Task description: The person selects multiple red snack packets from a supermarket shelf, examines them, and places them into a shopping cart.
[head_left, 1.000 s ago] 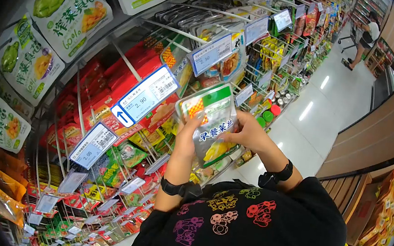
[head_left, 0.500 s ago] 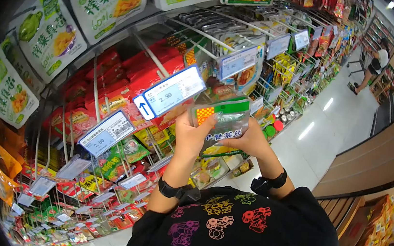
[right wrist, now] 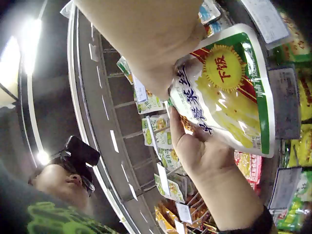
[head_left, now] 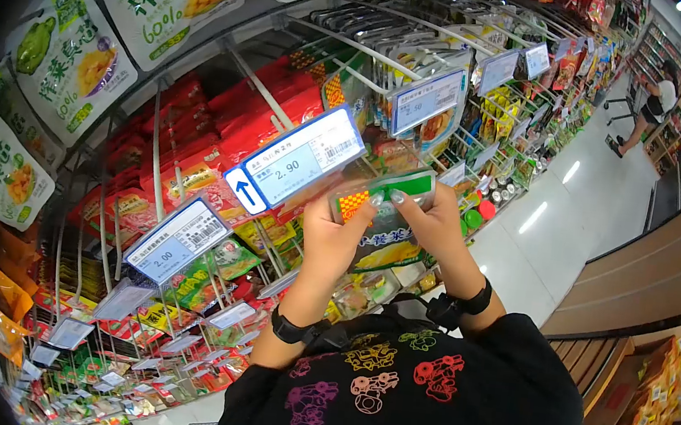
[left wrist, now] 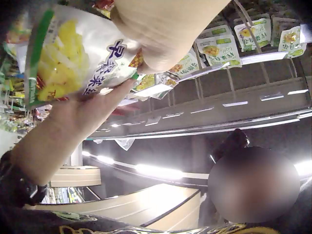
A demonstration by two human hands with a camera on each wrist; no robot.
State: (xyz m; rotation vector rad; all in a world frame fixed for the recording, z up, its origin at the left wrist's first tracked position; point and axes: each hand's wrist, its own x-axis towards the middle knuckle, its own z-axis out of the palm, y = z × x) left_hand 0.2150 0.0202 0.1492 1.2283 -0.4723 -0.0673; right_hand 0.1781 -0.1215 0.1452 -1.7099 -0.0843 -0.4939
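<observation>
Both hands hold a silver, white and green packet of shredded pickled vegetables in front of the shelf. My left hand grips its left side, thumb on the front near a yellow-and-red checked patch. Gripping the opposite side is my right hand, with its thumb across the green top strip. Yellow shreds are printed on the packet in the left wrist view. The right wrist view shows the packet's front with a round yellow label. Most fingers are hidden behind the packet.
Price tags stick out on hooks just left of and above the packet. Red packets hang behind them, green-and-white pouches at upper left. On the right runs the aisle floor, with a person beside a cart farther off.
The packet has tilted, its face foreshortened, then shifted slightly. My right thumb has moved from the packet's lower front up to the green top strip. The left hand keeps its grip.
</observation>
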